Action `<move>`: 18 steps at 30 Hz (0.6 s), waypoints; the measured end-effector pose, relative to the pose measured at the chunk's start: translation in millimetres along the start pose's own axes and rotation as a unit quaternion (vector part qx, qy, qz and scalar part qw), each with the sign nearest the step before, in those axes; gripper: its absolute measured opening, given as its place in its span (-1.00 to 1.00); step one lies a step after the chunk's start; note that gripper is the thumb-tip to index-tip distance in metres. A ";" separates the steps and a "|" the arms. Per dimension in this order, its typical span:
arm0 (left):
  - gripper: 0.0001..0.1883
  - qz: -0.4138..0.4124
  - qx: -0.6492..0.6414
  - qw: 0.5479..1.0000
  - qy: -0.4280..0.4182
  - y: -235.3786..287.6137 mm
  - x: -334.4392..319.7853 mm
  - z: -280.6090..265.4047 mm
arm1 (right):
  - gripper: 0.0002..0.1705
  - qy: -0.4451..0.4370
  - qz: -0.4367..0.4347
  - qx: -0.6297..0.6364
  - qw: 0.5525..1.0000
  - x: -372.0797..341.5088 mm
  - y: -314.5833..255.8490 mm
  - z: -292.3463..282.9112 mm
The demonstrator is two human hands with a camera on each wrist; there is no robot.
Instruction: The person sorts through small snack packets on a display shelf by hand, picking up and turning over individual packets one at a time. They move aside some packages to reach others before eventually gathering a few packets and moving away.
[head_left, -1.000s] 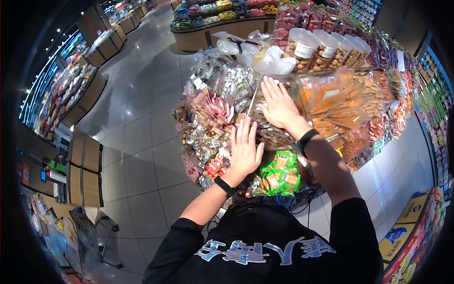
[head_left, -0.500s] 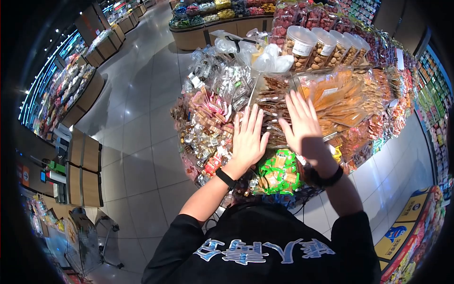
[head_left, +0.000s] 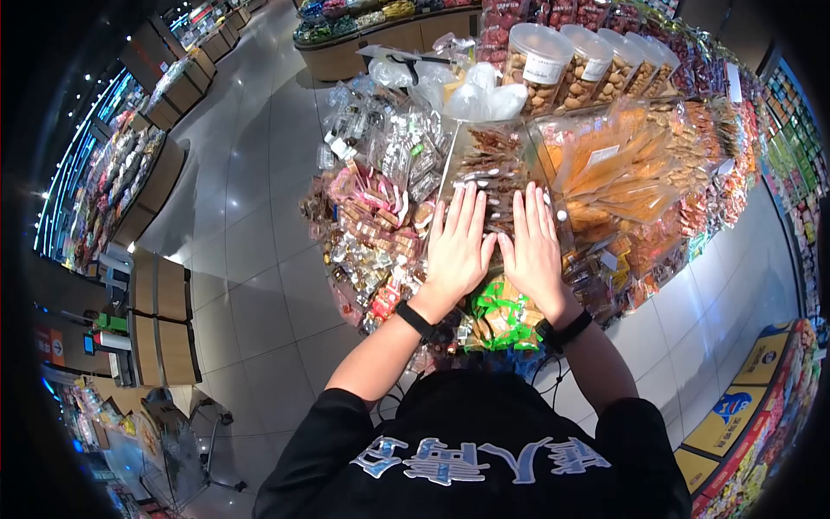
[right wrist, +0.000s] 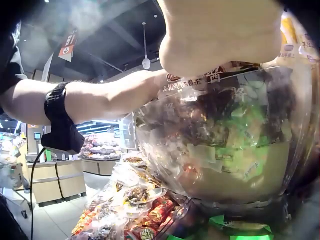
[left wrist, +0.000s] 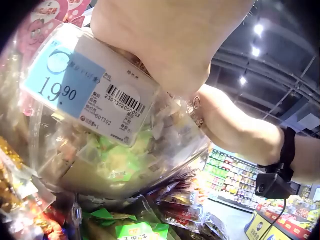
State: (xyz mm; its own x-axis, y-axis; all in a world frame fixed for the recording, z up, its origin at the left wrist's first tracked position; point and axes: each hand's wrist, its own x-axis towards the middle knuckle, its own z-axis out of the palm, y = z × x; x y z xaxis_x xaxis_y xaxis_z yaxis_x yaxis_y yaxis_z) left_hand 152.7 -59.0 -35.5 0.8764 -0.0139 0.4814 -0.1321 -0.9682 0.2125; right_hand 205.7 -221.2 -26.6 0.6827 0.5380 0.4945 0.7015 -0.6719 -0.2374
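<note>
Both hands lie side by side, fingers straight, over a clear bin of dark packaged snacks (head_left: 494, 164) in the head view. My left hand (head_left: 460, 246) rests on the bin's near left part, and my right hand (head_left: 534, 251) on its near right part; their thumbs nearly meet. Green snack packets (head_left: 506, 318) lie just below them. In the left wrist view a price tag (left wrist: 90, 85) reading 19.90 hangs on the curved clear wall (left wrist: 110, 175) under the palm. The right wrist view has the palm (right wrist: 220, 40) above the same clear wall (right wrist: 235, 175).
Right of the bin lie orange snack packs (head_left: 614, 173); behind stand lidded tubs of nuts (head_left: 540, 69). Wrapped candies (head_left: 363, 251) and clear packets (head_left: 406, 147) fill the left side. Tiled floor (head_left: 251, 259) surrounds the display, and a cart (head_left: 207, 441) stands at lower left.
My right hand has come back from the bin's far part, swung out right, and moved in beside my left hand. The left hand has stayed near its place. The view has shifted slightly.
</note>
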 end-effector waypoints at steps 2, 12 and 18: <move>-0.28 0.002 0.002 1.000 0.002 -0.1 1.4 1.8 | -0.19 -0.001 -0.004 -0.003 1.000 0.0 2.1 4.2; -0.54 0.008 -0.262 0.964 0.054 -20.4 -25.4 -41.4 | -0.47 0.079 -0.031 0.141 0.986 -16.4 12.9 -16.1; -0.79 -0.091 -0.312 0.936 0.135 -54.9 -130.4 -71.6 | -0.61 0.178 0.011 0.165 0.970 -81.7 7.7 -38.7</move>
State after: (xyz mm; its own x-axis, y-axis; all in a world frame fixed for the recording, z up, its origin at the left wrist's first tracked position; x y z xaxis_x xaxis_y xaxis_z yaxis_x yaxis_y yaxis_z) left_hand 12.5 13.9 -49.1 0.7733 0.2824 0.5676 -0.3102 -0.6122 0.7273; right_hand 147.4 -290.0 -36.5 0.6257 0.2751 0.7300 0.7548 -0.4499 -0.4774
